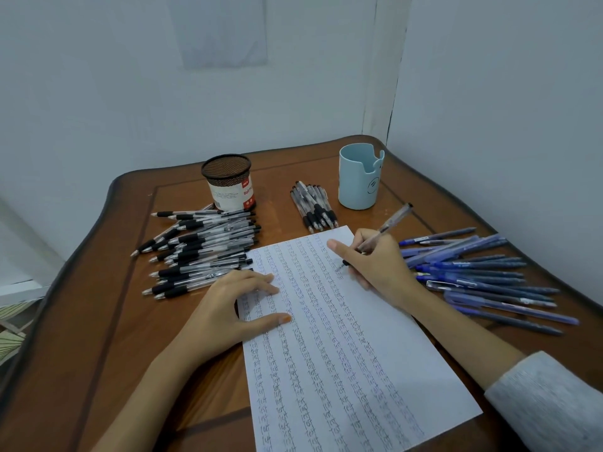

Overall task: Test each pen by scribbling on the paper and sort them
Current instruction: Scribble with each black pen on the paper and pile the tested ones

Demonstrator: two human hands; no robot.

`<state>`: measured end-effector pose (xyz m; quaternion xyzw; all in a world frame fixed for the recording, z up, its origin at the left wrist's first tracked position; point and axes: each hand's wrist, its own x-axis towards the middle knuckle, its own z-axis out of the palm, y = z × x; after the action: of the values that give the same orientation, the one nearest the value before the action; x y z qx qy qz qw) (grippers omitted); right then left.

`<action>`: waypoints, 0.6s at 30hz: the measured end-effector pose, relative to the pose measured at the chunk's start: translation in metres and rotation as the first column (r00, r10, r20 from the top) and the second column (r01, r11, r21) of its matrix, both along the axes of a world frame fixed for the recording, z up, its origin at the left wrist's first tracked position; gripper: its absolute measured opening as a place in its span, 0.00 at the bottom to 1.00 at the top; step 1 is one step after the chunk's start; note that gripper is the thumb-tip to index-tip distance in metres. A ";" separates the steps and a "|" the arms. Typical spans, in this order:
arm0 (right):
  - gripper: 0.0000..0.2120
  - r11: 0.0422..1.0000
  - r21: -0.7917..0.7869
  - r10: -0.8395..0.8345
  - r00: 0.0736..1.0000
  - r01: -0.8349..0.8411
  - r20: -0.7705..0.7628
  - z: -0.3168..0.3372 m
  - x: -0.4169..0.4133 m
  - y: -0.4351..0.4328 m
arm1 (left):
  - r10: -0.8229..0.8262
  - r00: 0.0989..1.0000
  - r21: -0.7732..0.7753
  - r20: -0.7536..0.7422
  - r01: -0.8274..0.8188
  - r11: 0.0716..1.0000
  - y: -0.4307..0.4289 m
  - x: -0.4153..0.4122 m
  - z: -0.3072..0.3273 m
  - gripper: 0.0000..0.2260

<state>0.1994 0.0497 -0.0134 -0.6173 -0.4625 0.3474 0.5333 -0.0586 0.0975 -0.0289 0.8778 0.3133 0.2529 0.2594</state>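
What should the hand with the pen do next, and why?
Probably scribble a short mark: the right hand grips the clear pen with its tip down at the paper, while the left hand presses the sheet flat.

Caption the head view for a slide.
Right hand scribbles with a clear pen on the paper, left hand pressing it flat, black-grip pens and blue pens piled either side.
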 end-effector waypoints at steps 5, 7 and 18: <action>0.15 0.999 -0.024 -0.026 0.989 0.030 0.144 -0.002 0.003 0.001 | 0.002 1.000 -0.004 0.002 -0.002 1.000 0.001 0.001 0.000 0.21; 0.14 1.000 -0.016 -0.021 0.981 0.024 0.195 -0.002 0.004 0.001 | 0.005 1.000 -0.006 0.003 -0.005 1.000 0.001 0.001 -0.001 0.21; 0.13 1.000 -0.003 0.001 0.982 -0.001 0.191 -0.005 0.003 0.003 | 0.008 1.000 -0.001 -0.002 -0.008 1.000 0.001 0.000 -0.002 0.20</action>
<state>0.2023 0.0529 -0.0189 -0.6485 -0.5112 0.2876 0.4852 -0.0588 0.0987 -0.0311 0.8767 0.3173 0.2529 0.2583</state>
